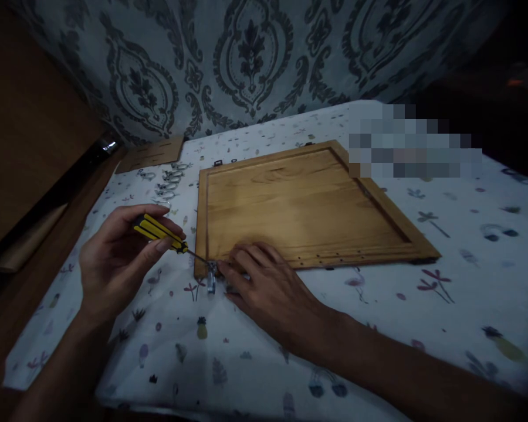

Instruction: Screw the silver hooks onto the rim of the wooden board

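We have a small metal fitting [211, 282] at the near left corner of the wooden panel [273, 205], jutting past the panel's near edge. Our left hand [129, 249] is curled round the yellow-and-black handle of a screwdriver [161, 233], fingers and thumb closed on it, the shaft slanting down to the fitting; in this dim light we can't quite tell whether the tip sits in a screw. Our right hand [264, 275] lies palm down with its fingers loosely extended over the panel's near edge, fingertips just beside the fitting, gripping nothing that we can see, probably to steady wood and metal against the driver's push. The panel lies flat on the cloth-covered table [255, 363], presumably for firm backing. Toward the table's far left corner, more metal fittings [171, 176] lie loose, likely left there for easy reach, with a cardboard piece [154, 155] beyond them and a patterned curtain [250, 53] behind the far edge.
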Demonstrator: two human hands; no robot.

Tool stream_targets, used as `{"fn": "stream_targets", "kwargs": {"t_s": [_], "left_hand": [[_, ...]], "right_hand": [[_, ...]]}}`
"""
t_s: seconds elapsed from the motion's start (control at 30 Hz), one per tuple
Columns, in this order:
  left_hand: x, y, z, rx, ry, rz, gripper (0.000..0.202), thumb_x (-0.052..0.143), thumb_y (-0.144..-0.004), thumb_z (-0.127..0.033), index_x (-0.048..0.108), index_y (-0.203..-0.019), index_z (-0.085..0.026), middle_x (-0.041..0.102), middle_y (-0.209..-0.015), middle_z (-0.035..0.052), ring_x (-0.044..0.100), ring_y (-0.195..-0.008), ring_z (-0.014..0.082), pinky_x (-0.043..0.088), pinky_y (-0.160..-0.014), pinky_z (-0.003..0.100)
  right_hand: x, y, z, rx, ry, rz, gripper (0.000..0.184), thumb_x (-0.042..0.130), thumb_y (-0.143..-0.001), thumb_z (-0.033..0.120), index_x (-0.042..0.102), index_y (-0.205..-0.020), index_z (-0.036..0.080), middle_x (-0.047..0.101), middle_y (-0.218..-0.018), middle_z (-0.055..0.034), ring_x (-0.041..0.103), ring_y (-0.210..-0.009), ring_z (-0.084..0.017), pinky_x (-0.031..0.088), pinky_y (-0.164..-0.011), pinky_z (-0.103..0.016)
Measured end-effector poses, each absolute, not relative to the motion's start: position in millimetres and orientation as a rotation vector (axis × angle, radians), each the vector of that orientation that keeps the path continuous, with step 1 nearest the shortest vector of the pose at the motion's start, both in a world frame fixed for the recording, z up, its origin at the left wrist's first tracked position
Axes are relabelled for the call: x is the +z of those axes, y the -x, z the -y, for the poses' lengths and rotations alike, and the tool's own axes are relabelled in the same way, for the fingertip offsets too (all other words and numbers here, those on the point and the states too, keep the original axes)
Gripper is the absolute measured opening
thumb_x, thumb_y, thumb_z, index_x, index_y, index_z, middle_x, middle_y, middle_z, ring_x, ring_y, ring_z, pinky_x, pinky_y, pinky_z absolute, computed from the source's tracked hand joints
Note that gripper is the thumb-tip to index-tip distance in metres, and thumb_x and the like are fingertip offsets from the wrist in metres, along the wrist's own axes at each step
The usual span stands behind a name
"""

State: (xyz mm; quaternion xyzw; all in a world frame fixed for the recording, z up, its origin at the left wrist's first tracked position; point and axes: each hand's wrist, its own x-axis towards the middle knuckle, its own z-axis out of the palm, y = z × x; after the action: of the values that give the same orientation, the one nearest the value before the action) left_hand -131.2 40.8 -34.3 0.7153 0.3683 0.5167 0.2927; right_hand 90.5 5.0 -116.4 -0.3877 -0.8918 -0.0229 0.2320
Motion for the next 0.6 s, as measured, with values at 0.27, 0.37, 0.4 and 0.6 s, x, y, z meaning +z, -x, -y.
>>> {"fn": "stream_targets", "kwargs": {"t_s": [0.27,0.37,0.4,0.6], "left_hand": [[-35.4,131.1,-41.3,1.373,-1.913,-0.969,0.031,0.075,-0.085,-0.012,0.07,-0.114,-0.02,0.076,-0.092,0.0032,0.073,-0.082,0.0158,0.063,-0.078,0.025],[-35.2,131.1,-41.0,1.353,-1.922,-0.98,0.031,0.075,-0.085,-0.013,0.07,-0.114,-0.02,0.075,-0.093,0.0039,0.073,-0.083,0.0164,0.063,-0.079,0.026],[-34.8,130.9,-40.8,1.345,-1.927,-0.977,0.03,0.075,-0.085,-0.013,0.07,-0.114,-0.02,0.075,-0.093,0.0042,0.073,-0.083,0.0166,0.063,-0.079,0.026],[-30.6,130.3,-39.7,1.269,-1.912,-0.98,0.032,0.073,-0.087,-0.016,0.069,-0.118,-0.02,0.075,-0.096,0.005,0.073,-0.088,0.017,0.061,-0.081,0.025]], "right_hand": [[-115.6,-90.3,-5.1,-0.052,1.061,2.46,0.032,0.057,-0.098,0.025,0.061,-0.126,0.009,0.065,-0.114,-0.014,0.055,-0.114,-0.032,0.047,-0.101,-0.049],[-117.8,-90.9,-4.9,-0.055,1.07,2.464,0.035,0.059,-0.097,0.025,0.059,-0.128,0.01,0.064,-0.115,-0.0141,0.054,-0.115,-0.032,0.046,-0.102,-0.049],[-118.2,-91.0,-4.9,-0.058,1.069,2.465,0.036,0.059,-0.097,0.025,0.059,-0.129,0.01,0.064,-0.116,-0.0143,0.054,-0.115,-0.032,0.046,-0.102,-0.049],[-115.6,-90.3,-5.0,-0.044,1.06,2.458,0.035,0.058,-0.097,0.024,0.059,-0.129,0.009,0.064,-0.115,-0.0147,0.054,-0.114,-0.031,0.045,-0.101,-0.048]]}}
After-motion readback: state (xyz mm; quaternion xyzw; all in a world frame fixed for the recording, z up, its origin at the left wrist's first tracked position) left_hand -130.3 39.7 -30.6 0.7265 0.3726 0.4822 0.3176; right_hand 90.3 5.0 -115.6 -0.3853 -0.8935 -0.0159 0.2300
